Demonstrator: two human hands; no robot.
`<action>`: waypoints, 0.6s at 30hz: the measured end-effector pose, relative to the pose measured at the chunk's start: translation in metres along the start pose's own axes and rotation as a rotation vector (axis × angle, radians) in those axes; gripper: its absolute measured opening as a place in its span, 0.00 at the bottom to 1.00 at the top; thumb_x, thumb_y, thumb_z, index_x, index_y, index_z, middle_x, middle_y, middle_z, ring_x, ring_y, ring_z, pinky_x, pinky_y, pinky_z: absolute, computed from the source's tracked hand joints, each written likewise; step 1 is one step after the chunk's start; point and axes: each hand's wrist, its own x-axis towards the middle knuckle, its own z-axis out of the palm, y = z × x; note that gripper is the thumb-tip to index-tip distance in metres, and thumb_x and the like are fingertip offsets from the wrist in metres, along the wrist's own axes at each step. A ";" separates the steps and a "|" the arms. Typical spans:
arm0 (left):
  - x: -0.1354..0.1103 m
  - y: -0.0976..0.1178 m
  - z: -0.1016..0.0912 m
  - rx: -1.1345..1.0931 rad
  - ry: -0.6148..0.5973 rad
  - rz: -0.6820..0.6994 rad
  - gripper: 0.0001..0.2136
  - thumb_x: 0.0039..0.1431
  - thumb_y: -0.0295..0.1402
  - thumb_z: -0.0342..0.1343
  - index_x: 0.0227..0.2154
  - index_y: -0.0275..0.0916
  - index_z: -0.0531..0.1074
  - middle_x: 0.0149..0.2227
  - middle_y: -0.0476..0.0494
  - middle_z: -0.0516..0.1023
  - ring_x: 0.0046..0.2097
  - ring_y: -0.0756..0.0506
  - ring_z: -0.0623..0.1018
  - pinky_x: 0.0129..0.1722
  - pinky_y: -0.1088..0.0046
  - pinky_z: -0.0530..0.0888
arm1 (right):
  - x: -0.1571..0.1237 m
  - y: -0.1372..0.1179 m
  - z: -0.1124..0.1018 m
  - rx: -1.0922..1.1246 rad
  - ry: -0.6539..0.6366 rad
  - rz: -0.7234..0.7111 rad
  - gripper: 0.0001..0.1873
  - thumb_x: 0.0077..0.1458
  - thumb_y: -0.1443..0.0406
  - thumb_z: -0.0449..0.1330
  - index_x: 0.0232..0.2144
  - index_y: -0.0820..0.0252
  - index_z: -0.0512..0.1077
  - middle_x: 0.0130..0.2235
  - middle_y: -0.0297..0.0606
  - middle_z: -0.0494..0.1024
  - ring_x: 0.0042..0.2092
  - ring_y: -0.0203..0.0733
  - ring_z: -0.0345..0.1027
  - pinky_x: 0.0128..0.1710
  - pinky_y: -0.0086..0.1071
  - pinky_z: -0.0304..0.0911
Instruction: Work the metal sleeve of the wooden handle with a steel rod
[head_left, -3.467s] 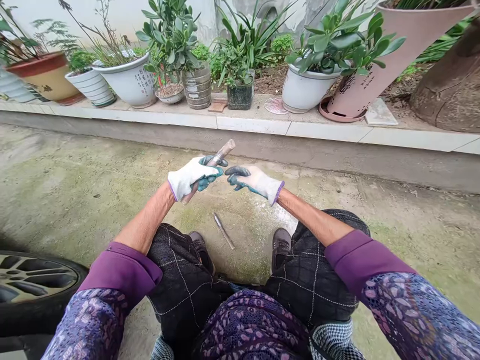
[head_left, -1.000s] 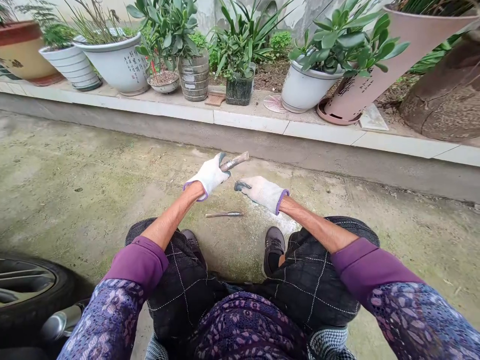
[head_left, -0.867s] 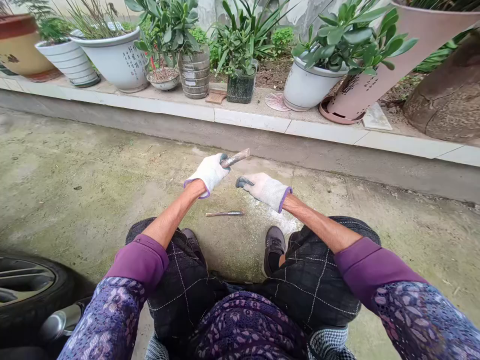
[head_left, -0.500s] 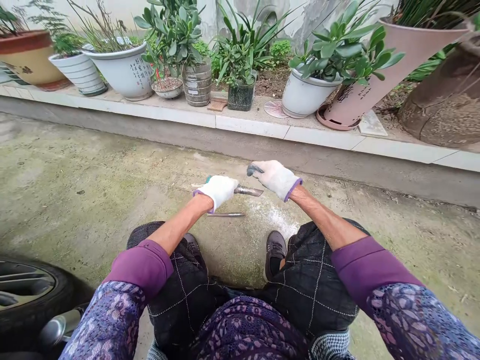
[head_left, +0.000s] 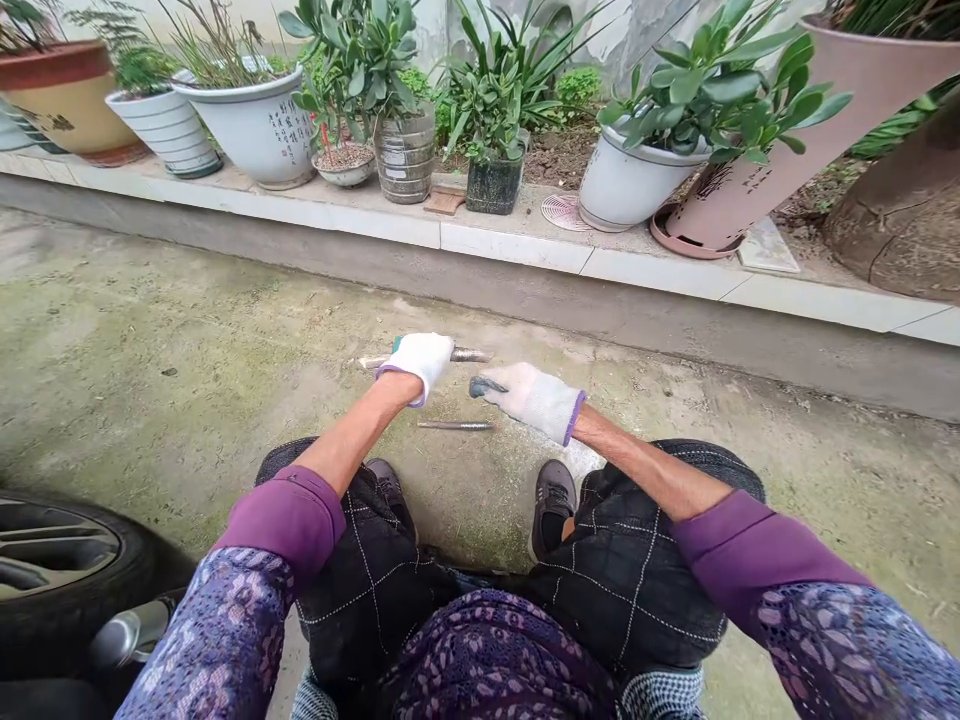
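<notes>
My left hand [head_left: 422, 362], in a white work glove with a purple cuff, is closed around a wooden stick [head_left: 472, 356]. Shiny wire-like wrapping covers the stick's right part, and its pale end pokes out on the left. My right hand [head_left: 525, 395], in a matching glove with dark fingertips, is closed in a pinch just right of and below the stick, apart from it. Whatever it pinches is too fine to make out. A second stick [head_left: 456, 426], thin and with a similar shiny wrapping, lies on the concrete below the hands.
Beyond the hands runs a low tiled ledge [head_left: 517, 246] bearing several potted plants, among them a white pot [head_left: 637, 185] and a tall pink pot [head_left: 739, 195]. A car wheel [head_left: 56, 560] and a metal flask-like thing [head_left: 127, 635] are at lower left. My shoes flank the work spot.
My right hand has moved down and slightly left, from above the stick's end to below it. My left hand has shifted up and left, turning the stick. A thin strand between them no longer shows clearly.
</notes>
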 end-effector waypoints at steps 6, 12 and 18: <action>-0.015 0.029 -0.013 -0.009 -0.040 0.194 0.13 0.62 0.28 0.50 0.44 0.36 0.77 0.35 0.33 0.82 0.41 0.37 0.82 0.42 0.63 0.73 | 0.012 0.042 -0.035 0.074 0.327 0.091 0.15 0.55 0.66 0.52 0.38 0.61 0.79 0.34 0.36 0.79 0.34 0.38 0.66 0.37 0.30 0.59; -0.022 0.026 -0.031 -0.175 0.076 0.157 0.15 0.65 0.36 0.50 0.48 0.40 0.76 0.39 0.39 0.82 0.40 0.41 0.82 0.39 0.70 0.73 | 0.020 0.050 -0.025 0.318 0.190 0.069 0.15 0.54 0.65 0.53 0.36 0.63 0.79 0.30 0.34 0.76 0.28 0.34 0.61 0.29 0.28 0.57; -0.010 0.009 -0.016 -0.128 0.101 0.033 0.14 0.65 0.31 0.47 0.45 0.37 0.77 0.39 0.34 0.82 0.41 0.38 0.82 0.39 0.66 0.74 | 0.006 0.009 0.004 0.118 0.079 -0.008 0.13 0.59 0.67 0.53 0.37 0.60 0.78 0.37 0.38 0.80 0.35 0.37 0.68 0.38 0.29 0.60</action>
